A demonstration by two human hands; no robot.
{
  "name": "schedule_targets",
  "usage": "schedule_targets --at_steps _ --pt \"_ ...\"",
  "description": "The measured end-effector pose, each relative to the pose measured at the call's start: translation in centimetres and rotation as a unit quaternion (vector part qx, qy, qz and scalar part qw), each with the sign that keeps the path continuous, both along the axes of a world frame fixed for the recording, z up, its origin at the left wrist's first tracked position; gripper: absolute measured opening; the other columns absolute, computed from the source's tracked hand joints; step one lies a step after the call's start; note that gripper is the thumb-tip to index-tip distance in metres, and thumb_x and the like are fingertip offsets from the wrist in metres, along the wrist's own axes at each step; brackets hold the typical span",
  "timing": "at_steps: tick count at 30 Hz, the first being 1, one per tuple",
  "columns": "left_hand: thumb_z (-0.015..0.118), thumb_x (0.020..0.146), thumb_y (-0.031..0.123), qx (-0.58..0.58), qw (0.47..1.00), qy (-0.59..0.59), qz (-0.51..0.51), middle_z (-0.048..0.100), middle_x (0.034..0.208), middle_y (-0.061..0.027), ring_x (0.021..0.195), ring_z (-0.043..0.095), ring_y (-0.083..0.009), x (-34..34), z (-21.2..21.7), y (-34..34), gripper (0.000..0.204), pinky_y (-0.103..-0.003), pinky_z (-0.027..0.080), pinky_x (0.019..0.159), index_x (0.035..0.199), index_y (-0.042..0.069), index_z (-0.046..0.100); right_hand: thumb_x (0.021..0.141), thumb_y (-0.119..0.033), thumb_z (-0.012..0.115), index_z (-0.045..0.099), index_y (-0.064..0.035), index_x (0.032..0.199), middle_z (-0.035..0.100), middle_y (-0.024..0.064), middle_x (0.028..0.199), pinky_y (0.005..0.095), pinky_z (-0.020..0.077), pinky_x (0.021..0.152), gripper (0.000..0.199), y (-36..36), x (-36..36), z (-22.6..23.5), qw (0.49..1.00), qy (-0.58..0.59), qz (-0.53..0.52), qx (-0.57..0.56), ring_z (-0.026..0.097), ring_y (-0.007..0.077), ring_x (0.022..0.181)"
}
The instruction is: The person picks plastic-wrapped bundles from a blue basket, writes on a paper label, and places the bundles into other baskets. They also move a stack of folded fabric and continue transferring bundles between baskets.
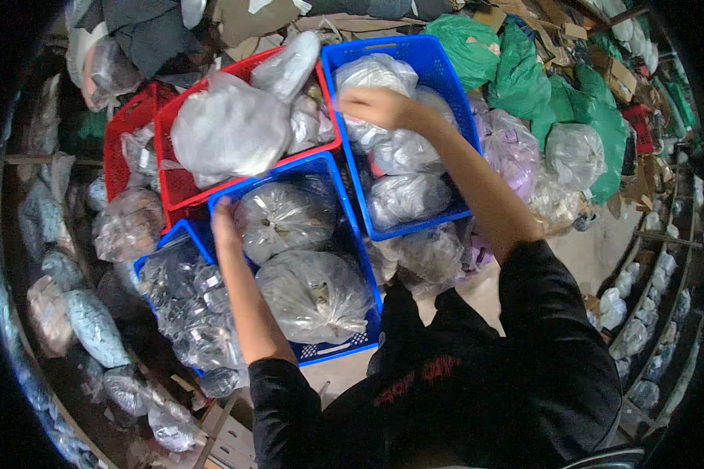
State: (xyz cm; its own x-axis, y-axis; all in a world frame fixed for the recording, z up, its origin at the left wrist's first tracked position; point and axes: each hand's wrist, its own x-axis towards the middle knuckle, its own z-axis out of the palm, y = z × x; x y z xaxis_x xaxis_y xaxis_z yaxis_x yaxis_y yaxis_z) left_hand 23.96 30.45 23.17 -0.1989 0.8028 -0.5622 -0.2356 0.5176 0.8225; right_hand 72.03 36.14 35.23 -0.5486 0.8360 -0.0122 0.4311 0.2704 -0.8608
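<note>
My right hand [377,106] is over the far blue crate [468,134], its fingers stretched toward the crate's left rim and slightly blurred. I see nothing held in it. Below it lie clear plastic bags [405,150] with whitish contents. My left hand [225,225] is at the far left corner of the nearer blue crate [343,194]; its fingers are smeared and partly hidden, so whether they grip the rim cannot be told. Two stuffed, knotted clear bags fill that crate, a smaller one [285,219] and a larger one [314,293] closer to me.
A red crate [167,148] with a large whitish bag [231,129] stands at the far left. Another blue crate [143,264] holds dark bagged items [192,301]. Green sacks [524,74] and a lilac bag [508,148] lie to the right. Shelves with small bags [645,313] line both sides.
</note>
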Motion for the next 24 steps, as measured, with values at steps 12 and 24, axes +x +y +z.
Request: schedule_targets --at_steps 12,24 --pt "0.057 0.089 0.07 -0.09 0.975 0.139 -0.151 0.059 0.132 -0.024 0.125 0.056 -0.0375 26.4 -26.0 -7.7 0.089 -0.044 0.042 0.106 0.137 -0.005 0.048 0.095 -0.018 0.054 0.058 -0.0042 0.124 0.065 0.0145 0.12 0.0385 0.0478 0.091 0.032 -41.7 21.2 -27.2 0.794 -0.02 -0.328 -0.512 0.059 0.0252 0.111" --pt "0.076 0.07 0.067 -0.157 0.869 0.464 -0.065 0.071 0.115 -0.0166 0.101 0.069 -0.0397 32.3 -22.1 -6.2 0.085 -0.05 0.052 0.087 0.135 0.015 0.057 0.09 -0.021 0.065 0.058 0.0021 0.121 0.061 0.0241 0.119 0.0459 0.0475 0.097 0.039 -6.6 10.4 -32.9 0.937 -0.22 -0.267 -0.05 0.058 0.0403 0.114"
